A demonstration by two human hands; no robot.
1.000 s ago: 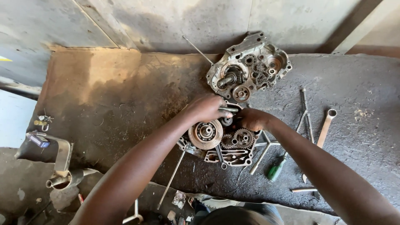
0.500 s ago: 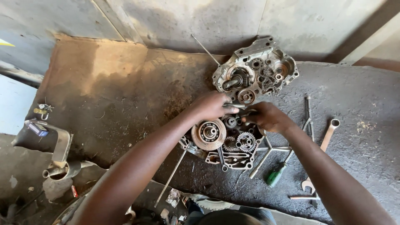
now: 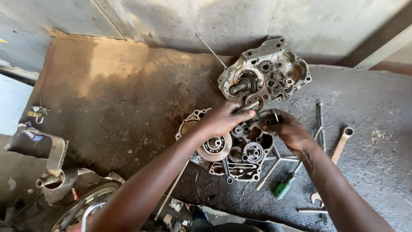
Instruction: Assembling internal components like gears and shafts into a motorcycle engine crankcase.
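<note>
Hands [image 3: 257, 122] meeting over engine case [image 3: 236, 154], fingers on its upper edge

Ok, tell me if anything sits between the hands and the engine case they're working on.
Nothing visible does. The left hand and right hand both already rest on the near engine case, at its upper edge. The tools lie off to the right, clear of both hands.

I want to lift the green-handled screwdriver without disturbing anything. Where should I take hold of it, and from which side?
Probably by the green handle of the screwdriver, coming from the lower left. It lies flat, handle end towards the viewer and free; its shaft runs up towards the right hand and the Y-shaped wrench.
</note>
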